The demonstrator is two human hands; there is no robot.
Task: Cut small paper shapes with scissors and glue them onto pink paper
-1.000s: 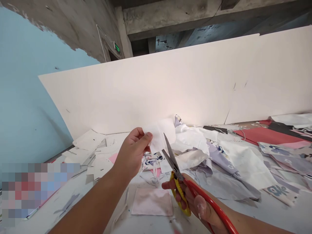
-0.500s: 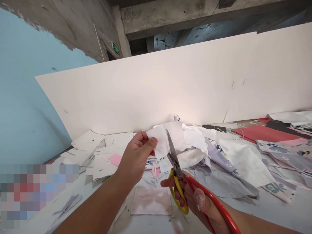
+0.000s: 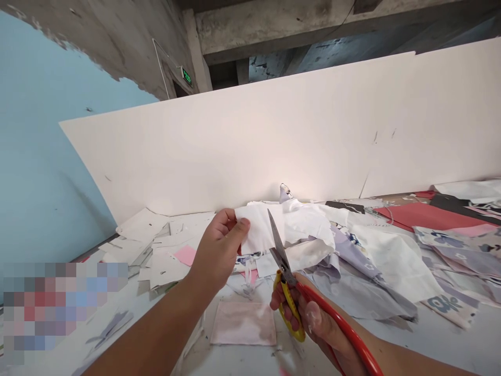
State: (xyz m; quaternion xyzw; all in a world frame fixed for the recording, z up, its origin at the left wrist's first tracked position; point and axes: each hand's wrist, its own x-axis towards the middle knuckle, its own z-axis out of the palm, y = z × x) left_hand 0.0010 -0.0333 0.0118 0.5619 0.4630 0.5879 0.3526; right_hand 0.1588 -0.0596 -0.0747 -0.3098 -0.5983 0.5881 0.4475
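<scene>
My left hand pinches the left edge of a white fabric piece between thumb and fingers, holding it up over the table. My right hand is closed around scissors with a red handle and a yellow loop marked in black. Their blades are slightly apart and point up and away, overlapping the right part of the white piece in view. Whether the blades touch the cloth I cannot tell. On the table below, between my forearms, lies a pale pink fabric rectangle.
White card pieces lie stacked at the left. Crumpled white and lilac fabric spreads at centre right, with red sheets and patterned cloth farther right. A tall white board stands behind the table.
The white piece's right side has dropped and shifted left, uncovering the cloth behind. The fingers of my right hand have curled in around the yellow loop. My left hand has barely moved.
</scene>
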